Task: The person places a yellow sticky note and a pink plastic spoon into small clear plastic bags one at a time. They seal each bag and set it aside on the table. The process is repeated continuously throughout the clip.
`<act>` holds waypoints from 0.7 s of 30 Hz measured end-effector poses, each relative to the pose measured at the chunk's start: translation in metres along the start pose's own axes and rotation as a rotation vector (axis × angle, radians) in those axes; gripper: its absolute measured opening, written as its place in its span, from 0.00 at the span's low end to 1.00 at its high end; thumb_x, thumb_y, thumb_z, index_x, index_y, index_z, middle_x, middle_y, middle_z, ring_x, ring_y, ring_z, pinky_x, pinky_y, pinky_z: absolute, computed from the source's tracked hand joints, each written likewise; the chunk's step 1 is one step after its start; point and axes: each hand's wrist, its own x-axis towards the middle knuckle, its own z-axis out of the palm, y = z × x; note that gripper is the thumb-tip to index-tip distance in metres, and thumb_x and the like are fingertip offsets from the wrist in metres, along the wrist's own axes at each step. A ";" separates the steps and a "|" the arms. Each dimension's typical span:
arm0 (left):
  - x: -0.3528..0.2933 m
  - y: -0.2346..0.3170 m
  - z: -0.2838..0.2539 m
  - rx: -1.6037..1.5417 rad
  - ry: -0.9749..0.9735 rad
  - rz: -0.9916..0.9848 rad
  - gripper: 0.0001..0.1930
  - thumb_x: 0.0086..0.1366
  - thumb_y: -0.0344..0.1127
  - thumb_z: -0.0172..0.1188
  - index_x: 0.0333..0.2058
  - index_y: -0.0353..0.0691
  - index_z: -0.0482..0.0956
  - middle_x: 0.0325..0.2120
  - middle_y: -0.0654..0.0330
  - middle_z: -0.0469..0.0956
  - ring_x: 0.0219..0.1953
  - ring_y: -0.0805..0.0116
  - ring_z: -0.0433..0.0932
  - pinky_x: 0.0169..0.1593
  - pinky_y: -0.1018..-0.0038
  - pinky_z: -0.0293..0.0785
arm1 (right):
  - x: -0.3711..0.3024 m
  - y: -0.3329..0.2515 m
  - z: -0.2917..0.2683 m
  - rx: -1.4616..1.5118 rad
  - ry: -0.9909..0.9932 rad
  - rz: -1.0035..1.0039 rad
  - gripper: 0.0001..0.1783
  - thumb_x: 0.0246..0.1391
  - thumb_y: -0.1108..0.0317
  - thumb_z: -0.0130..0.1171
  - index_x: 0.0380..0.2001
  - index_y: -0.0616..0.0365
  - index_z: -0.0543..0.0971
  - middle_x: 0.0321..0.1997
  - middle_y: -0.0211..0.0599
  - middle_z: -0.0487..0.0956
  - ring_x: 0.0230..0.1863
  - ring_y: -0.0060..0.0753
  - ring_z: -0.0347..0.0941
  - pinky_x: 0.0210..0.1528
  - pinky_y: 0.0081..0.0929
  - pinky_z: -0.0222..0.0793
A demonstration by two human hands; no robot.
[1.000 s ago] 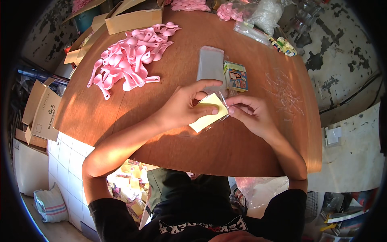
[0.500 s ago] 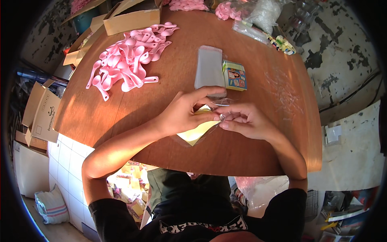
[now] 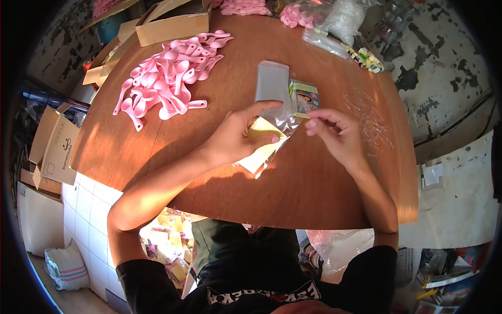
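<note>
My left hand (image 3: 232,133) grips a yellow card (image 3: 259,159) in a clear plastic sleeve, its thumb pressed on top. The sleeve's loose transparent end spreads past the fingers. To its right, my right hand (image 3: 339,136) is raised apart from the card, thumb and fingertips together; anything pinched there is too thin to make out. Just beyond my hands lie a stack of clear plastic bags (image 3: 272,82) and, beside it, a small pile of colourful printed cards (image 3: 305,98). My right fingertips are close to the near edge of that pile.
A heap of pink spoons (image 3: 166,78) covers the table's (image 3: 219,196) left side. Thin clear strips (image 3: 368,123) lie scattered on the right. Open cardboard boxes (image 3: 172,26) stand at the far left, with bagged pink items (image 3: 296,15) and clear plastic (image 3: 342,21) along the far edge.
My right hand has come away from the sleeve's end, moving right and farther from me. My left hand has shifted slightly, still holding the card and sleeve.
</note>
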 end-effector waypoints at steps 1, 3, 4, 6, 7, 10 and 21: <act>0.003 -0.005 -0.001 -0.012 0.071 0.042 0.30 0.62 0.26 0.64 0.61 0.32 0.63 0.47 0.58 0.77 0.48 0.77 0.74 0.52 0.77 0.72 | 0.006 0.002 -0.009 -0.004 0.001 -0.001 0.09 0.59 0.75 0.58 0.42 0.65 0.81 0.34 0.33 0.82 0.32 0.19 0.77 0.36 0.17 0.74; 0.007 0.000 -0.002 -0.133 0.173 0.044 0.26 0.63 0.27 0.63 0.57 0.30 0.66 0.46 0.59 0.78 0.47 0.78 0.75 0.51 0.79 0.72 | 0.017 0.011 -0.029 0.021 0.227 -0.052 0.08 0.58 0.75 0.59 0.40 0.64 0.81 0.32 0.33 0.82 0.31 0.19 0.77 0.36 0.16 0.73; 0.010 -0.002 -0.004 -0.133 0.174 0.050 0.26 0.63 0.27 0.63 0.57 0.30 0.66 0.46 0.59 0.78 0.47 0.78 0.75 0.51 0.79 0.72 | 0.020 0.013 -0.037 0.018 0.226 -0.057 0.08 0.58 0.75 0.59 0.40 0.64 0.81 0.32 0.33 0.82 0.31 0.19 0.77 0.36 0.16 0.73; 0.014 -0.009 -0.009 -0.145 0.326 0.153 0.24 0.63 0.28 0.63 0.56 0.30 0.68 0.44 0.57 0.80 0.44 0.77 0.77 0.47 0.78 0.75 | 0.026 0.016 -0.049 -0.100 0.313 -0.079 0.07 0.58 0.74 0.59 0.39 0.64 0.81 0.32 0.33 0.82 0.31 0.19 0.77 0.36 0.16 0.72; 0.014 -0.011 -0.012 -0.205 0.347 0.167 0.24 0.63 0.28 0.63 0.56 0.29 0.67 0.43 0.57 0.80 0.43 0.76 0.77 0.45 0.78 0.76 | 0.030 0.016 -0.055 -0.154 0.291 -0.109 0.08 0.58 0.74 0.59 0.40 0.64 0.81 0.32 0.33 0.82 0.33 0.18 0.77 0.36 0.15 0.71; 0.012 -0.004 -0.016 -0.278 0.346 0.157 0.25 0.64 0.28 0.62 0.57 0.30 0.66 0.43 0.57 0.80 0.43 0.75 0.78 0.45 0.76 0.77 | 0.042 0.015 -0.056 -0.271 0.183 -0.134 0.08 0.58 0.74 0.59 0.40 0.64 0.81 0.33 0.33 0.82 0.34 0.18 0.76 0.37 0.16 0.71; -0.001 -0.007 -0.011 -0.369 -0.812 -0.047 0.32 0.53 0.34 0.72 0.56 0.35 0.71 0.55 0.57 0.71 0.60 0.69 0.65 0.62 0.71 0.61 | 0.096 -0.003 0.117 -0.438 -0.366 -0.526 0.17 0.49 0.67 0.65 0.43 0.61 0.80 0.41 0.44 0.79 0.40 0.47 0.77 0.44 0.38 0.73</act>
